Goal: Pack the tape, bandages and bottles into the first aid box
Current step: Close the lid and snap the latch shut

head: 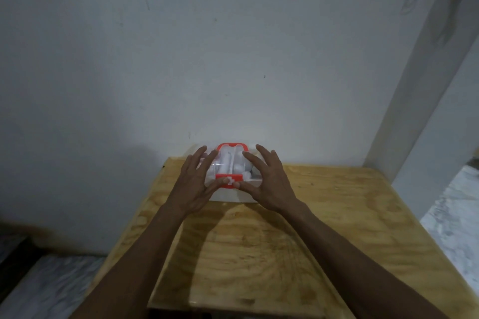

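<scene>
while our two hands rest on it, the first aid box sits at the far edge of the desk, near the middle of that edge and close against the wall. its clear lid is down over a white body, with a red handle frame on top and a red latch bearing a white cross on the near side. through the lid we see pale white shapes packed inside — rounded and tube-like — but we cannot tell which are bottles, tape or bandages.

our left hand lies on the left part of the lid, fingers spread, thumb reaching to the latch. our right hand lies on the right part, fingers spread as well, thumb meeting the latch from the other side. neither hand pinches anything.

the desk between the box and its near edge is bare plywood — open on both sides of our forearms. beyond the left and right edges we see a pale mottled floor.
</scene>
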